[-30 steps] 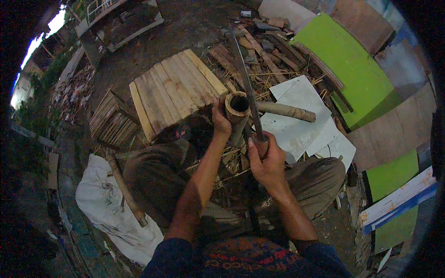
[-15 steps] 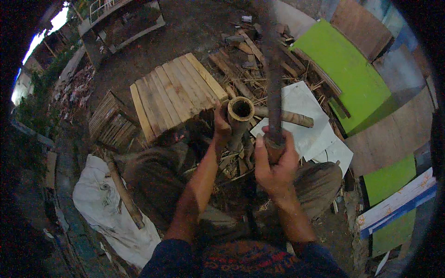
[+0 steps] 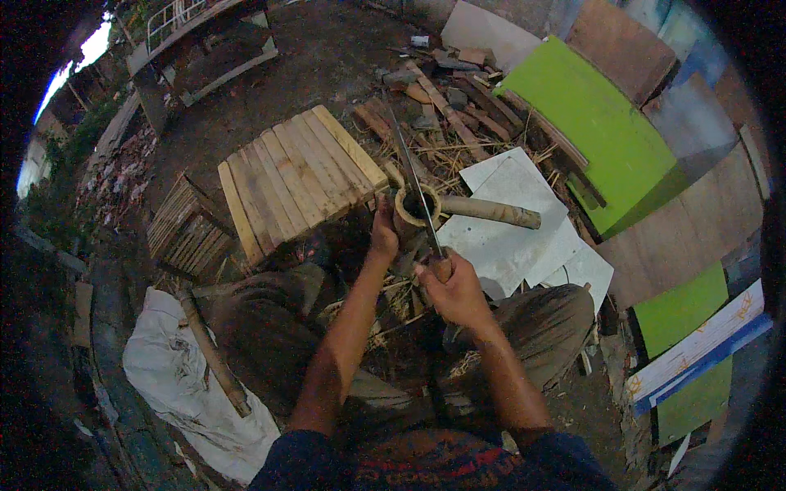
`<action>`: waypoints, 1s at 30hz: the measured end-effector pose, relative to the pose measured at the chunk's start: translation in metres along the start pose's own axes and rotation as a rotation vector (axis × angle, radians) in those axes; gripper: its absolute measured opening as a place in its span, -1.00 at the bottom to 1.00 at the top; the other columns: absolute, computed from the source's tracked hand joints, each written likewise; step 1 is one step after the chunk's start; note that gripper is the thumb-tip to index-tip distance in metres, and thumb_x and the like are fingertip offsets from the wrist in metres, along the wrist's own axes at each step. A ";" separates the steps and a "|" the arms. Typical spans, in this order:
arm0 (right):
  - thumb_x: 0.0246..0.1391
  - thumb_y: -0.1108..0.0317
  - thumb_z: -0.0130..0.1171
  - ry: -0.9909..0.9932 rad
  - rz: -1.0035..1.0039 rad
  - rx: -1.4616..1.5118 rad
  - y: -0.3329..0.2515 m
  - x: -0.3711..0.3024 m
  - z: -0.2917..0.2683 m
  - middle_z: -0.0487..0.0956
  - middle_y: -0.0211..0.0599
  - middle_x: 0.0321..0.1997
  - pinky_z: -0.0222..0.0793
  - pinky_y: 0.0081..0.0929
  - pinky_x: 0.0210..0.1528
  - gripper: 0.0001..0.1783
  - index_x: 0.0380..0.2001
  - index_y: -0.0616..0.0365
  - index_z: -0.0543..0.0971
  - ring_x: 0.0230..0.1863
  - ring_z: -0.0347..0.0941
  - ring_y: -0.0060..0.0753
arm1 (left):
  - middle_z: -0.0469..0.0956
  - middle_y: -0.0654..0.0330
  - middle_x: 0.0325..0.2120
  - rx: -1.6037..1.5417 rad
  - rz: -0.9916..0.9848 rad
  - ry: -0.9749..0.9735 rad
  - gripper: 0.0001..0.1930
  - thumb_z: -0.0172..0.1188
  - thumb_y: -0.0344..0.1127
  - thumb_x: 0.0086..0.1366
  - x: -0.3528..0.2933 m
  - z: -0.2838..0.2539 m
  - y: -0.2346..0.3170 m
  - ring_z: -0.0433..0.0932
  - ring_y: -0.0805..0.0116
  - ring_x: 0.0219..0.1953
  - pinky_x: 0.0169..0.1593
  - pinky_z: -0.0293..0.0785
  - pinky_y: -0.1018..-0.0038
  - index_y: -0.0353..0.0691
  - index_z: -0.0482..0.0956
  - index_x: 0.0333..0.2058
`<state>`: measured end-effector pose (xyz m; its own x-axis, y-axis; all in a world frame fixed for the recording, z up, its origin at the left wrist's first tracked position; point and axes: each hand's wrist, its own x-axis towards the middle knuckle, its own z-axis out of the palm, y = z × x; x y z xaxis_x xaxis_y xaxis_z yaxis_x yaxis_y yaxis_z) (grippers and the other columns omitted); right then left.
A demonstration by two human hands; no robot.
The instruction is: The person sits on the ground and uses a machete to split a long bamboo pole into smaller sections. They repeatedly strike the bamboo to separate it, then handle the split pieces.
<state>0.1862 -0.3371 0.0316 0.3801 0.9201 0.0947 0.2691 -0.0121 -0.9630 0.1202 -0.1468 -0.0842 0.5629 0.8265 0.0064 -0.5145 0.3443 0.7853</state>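
Note:
My left hand [image 3: 385,230] is wrapped round the side of an upright bamboo tube [image 3: 407,223], its open hollow end facing up. In my right hand [image 3: 456,288] is the wooden handle of a machete [image 3: 407,159]. Its long dark blade slants up and left, crossing the tube's mouth; whether the edge touches the rim I cannot tell. The tube's lower end is hidden between my legs. A thinner bamboo piece [image 3: 495,212] lies just right of the tube, over white sheets [image 3: 524,233].
A slatted wooden table [image 3: 299,168] stands close on the left, with a slatted crate [image 3: 190,225] beyond it. Scrap wood [image 3: 446,102] is piled ahead. Green boards [image 3: 602,123] lie at right. A bamboo stick [image 3: 214,356] rests on a white sack [image 3: 168,360] by my left knee.
The machete has swung down from a raised, blurred position to lie across the tube's mouth. My right hand has moved left, nearer the tube. My left hand keeps its hold.

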 end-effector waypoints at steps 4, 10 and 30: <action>0.18 0.30 0.25 -0.081 0.192 -0.062 -0.018 0.007 -0.023 0.41 -0.50 -0.68 0.16 -0.55 -0.55 -0.75 -0.39 0.29 0.50 -0.59 0.29 -0.66 | 0.19 0.11 0.33 -0.209 -0.119 0.025 -0.30 -0.25 0.19 0.50 -0.002 0.028 0.006 0.20 0.21 0.34 0.41 0.10 0.28 -0.16 0.05 0.41; 0.11 0.31 0.27 0.037 0.039 -0.309 0.002 0.024 -0.033 0.56 -0.17 -0.62 0.36 -0.34 -0.47 -0.75 -0.40 0.33 0.53 -0.60 0.47 -0.37 | 0.26 0.09 0.29 -0.283 0.072 0.088 -0.39 -0.24 0.03 0.52 0.018 -0.011 -0.037 0.26 0.18 0.30 0.40 0.11 0.28 -0.26 0.12 0.36; 0.19 0.20 0.28 -0.160 0.282 0.120 -0.015 0.003 -0.010 0.41 -0.55 -0.71 0.20 -0.47 -0.56 -0.68 -0.42 0.26 0.52 -0.66 0.26 -0.62 | 0.24 0.14 0.33 -0.021 0.317 -0.217 -0.08 -0.03 0.43 0.29 0.018 -0.049 -0.045 0.29 0.21 0.30 0.35 0.19 0.18 -0.23 0.16 0.35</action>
<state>0.1925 -0.3380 0.0492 0.2787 0.9368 -0.2114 0.0637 -0.2377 -0.9693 0.1222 -0.1254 -0.1498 0.4968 0.7805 0.3796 -0.6969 0.0980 0.7104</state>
